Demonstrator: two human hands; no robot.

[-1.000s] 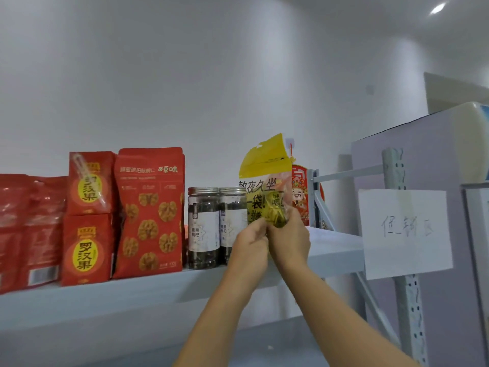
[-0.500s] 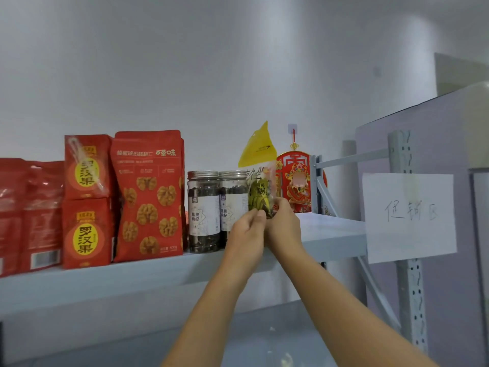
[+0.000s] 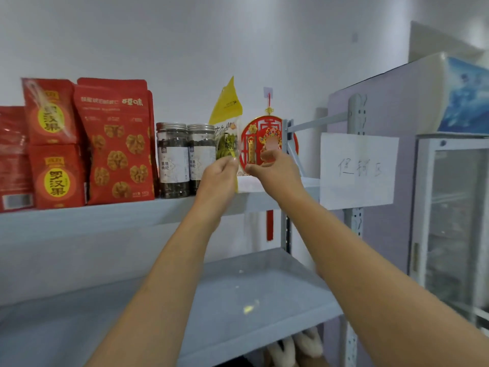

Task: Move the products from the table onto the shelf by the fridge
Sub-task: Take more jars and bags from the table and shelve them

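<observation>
Yellow pouch stands upright on the top shelf, just to the right of the two jars and in front of the white wall. The left hand pinches its lower right edge. The right hand is released, its fingers loosely curled, and sits just beside the pouch in front of the red ornament.

Handling, as judged: the yellow pouch is light, soft film and it crumples easily. It is likely to tip, since it stands tall and narrow. Grip the sealed side edges or the top flap, not the bulging middle.

Surface: the painted metal shelf is smooth and flat. A lower shelf lies beneath it. A paper sign hangs on the upright, and the fridge stands to the right.
</observation>
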